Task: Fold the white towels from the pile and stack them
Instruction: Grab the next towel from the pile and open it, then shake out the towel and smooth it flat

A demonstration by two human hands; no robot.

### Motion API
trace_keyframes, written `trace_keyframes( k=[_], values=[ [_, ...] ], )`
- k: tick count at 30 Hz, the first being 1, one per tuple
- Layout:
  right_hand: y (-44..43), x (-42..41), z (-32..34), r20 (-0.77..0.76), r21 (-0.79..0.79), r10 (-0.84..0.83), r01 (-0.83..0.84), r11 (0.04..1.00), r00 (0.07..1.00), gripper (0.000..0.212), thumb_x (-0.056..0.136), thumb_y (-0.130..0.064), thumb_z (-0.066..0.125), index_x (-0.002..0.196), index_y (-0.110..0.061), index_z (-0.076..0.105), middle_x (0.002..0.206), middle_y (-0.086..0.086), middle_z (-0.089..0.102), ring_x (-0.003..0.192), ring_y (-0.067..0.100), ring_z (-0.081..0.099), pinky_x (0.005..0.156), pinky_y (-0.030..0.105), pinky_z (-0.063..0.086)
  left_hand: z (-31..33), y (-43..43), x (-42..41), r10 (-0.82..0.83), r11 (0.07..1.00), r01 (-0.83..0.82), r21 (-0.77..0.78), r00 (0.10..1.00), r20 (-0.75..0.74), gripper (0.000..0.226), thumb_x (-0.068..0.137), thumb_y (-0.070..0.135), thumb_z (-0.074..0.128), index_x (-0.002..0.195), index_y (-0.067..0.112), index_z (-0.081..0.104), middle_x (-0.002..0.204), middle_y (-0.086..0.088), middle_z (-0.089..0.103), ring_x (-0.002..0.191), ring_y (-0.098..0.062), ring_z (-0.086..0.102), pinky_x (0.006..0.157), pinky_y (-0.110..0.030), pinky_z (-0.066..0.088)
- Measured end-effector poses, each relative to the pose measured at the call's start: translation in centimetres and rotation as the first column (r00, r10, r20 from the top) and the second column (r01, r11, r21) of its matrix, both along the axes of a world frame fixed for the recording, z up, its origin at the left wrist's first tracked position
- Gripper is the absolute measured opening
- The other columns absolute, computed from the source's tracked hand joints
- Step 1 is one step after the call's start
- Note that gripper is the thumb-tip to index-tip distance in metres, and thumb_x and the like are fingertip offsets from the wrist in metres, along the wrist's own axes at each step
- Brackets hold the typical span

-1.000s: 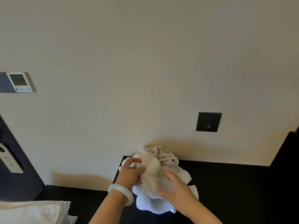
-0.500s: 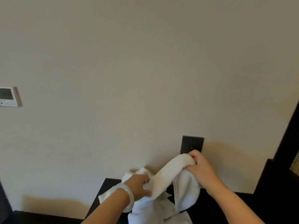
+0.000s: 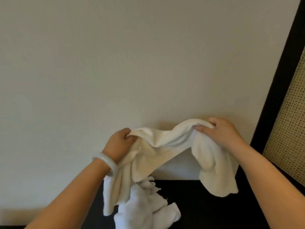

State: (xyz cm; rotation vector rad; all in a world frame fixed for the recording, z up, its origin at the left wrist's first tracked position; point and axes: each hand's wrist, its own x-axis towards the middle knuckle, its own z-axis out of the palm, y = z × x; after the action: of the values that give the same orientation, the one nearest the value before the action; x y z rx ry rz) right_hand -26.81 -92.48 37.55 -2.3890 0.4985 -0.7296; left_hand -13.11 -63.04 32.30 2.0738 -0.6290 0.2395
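Since the last frame you have stretched the white towel (image 3: 165, 142) wide and raised it before the wall, above the pile (image 3: 145, 207) on the dark surface (image 3: 206, 204). Your left hand (image 3: 118, 142) clenches one top corner, and your right hand (image 3: 221, 133) pinches the other, fingertips buried in the fold. Hanging cloth hides part of the pile, whose lower end is cut off. A pale bracelet (image 3: 105, 164) rings your left wrist.

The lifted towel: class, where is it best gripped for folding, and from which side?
Probably the top edge of the lifted towel, nearer its corners, from the outer sides: it sags bunched between the left hand and right hand, with loose cloth hanging below each grip.
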Motion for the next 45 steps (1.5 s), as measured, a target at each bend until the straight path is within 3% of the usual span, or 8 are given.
trace_keyframes(
  k=[7,16,20,23,30,33,40,45],
  values=[
    [2.2,0.9,-11.4,-0.584,0.020,0.012,0.000,1.000,0.812,0.033,0.092,-0.033,0.067,0.112,-0.008,0.063,0.109,0.009,0.065,0.100,0.023,0.060,0.076,0.027,0.042,-7.6,-1.6,-1.7,0.127,0.841,-0.003,0.541,0.973,-0.192,0.029,0.095,0.027,0.058,0.117,0.008,0.059,0.120,-0.011,0.062,0.109,-0.026,0.058,0.086,-0.029,0.044],
    [4.6,-5.4,-25.5,-0.751,-0.113,-0.044,-0.062,0.992,0.659,0.055,0.083,-0.044,0.073,0.127,-0.025,0.046,0.128,-0.005,0.048,0.119,0.015,0.048,0.098,0.027,0.043,-15.9,2.2,-5.7,0.203,0.708,0.010,0.707,0.955,-0.216,0.059,0.083,0.053,0.062,0.125,0.016,0.044,0.118,0.001,0.054,0.109,-0.018,0.054,0.085,-0.029,0.048],
    [2.6,-7.3,-27.6,-0.618,-0.180,-0.087,-0.032,0.983,0.782,0.021,0.093,-0.020,0.059,0.085,-0.035,0.047,0.105,-0.012,0.050,0.092,0.002,0.050,0.081,0.017,0.040,-16.0,3.6,-6.1,0.183,0.634,-0.044,0.772,0.979,-0.094,0.016,0.094,0.033,0.049,0.104,0.022,0.043,0.112,0.001,0.054,0.103,-0.018,0.054,0.084,-0.031,0.049],
    [0.3,-6.7,-25.9,-0.425,0.210,0.016,0.082,0.974,0.905,0.012,0.096,-0.019,0.058,0.087,-0.025,0.062,0.090,-0.005,0.064,0.081,0.008,0.061,0.072,0.024,0.047,-14.7,3.4,-5.0,0.165,0.821,-0.047,0.569,0.973,-0.158,0.009,0.095,0.014,0.045,0.095,0.015,0.054,0.091,-0.002,0.062,0.083,-0.019,0.061,0.073,-0.029,0.050],
    [-5.0,-6.4,-18.7,0.229,0.877,-0.089,-0.166,0.450,0.969,0.020,0.098,-0.017,0.057,0.084,-0.018,0.071,0.082,0.010,0.072,0.072,0.022,0.070,0.063,0.036,0.057,-8.7,3.2,-2.7,0.093,0.986,-0.129,-0.102,0.949,-0.301,0.024,0.094,0.030,0.058,0.079,0.015,0.068,0.075,-0.010,0.068,0.069,-0.017,0.059,0.065,-0.032,0.045],
    [-6.1,-4.9,-19.2,0.026,0.829,-0.096,0.032,0.559,0.995,0.012,0.097,-0.014,0.059,0.091,-0.011,0.069,0.082,0.013,0.069,0.069,0.024,0.067,0.064,0.036,0.053,-7.3,2.8,-1.9,0.084,0.966,-0.177,-0.187,0.904,-0.420,0.024,0.095,0.036,0.055,0.082,0.024,0.070,0.080,0.000,0.071,0.079,-0.018,0.064,0.068,-0.034,0.046],
    [-3.0,-4.2,-24.1,-0.481,0.249,-0.098,0.244,0.937,0.871,0.016,0.092,-0.020,0.066,0.106,-0.022,0.058,0.110,-0.003,0.061,0.100,0.015,0.058,0.084,0.028,0.048,-12.0,2.6,-1.5,0.198,0.928,0.001,0.373,0.846,-0.495,0.035,0.095,0.035,0.059,0.101,0.002,0.067,0.092,-0.009,0.064,0.086,-0.025,0.059,0.077,-0.033,0.045],
    [-1.5,-5.5,-27.0,-0.614,0.108,-0.056,0.154,0.982,0.787,0.034,0.088,-0.029,0.070,0.109,-0.031,0.045,0.116,-0.008,0.048,0.097,0.007,0.053,0.070,0.016,0.041,-12.7,5.9,-2.4,-0.100,0.900,0.397,0.178,0.587,-0.803,0.050,0.071,0.039,0.080,0.117,0.024,0.067,0.115,0.004,0.071,0.116,-0.017,0.061,0.108,-0.040,0.042]
  ],
)
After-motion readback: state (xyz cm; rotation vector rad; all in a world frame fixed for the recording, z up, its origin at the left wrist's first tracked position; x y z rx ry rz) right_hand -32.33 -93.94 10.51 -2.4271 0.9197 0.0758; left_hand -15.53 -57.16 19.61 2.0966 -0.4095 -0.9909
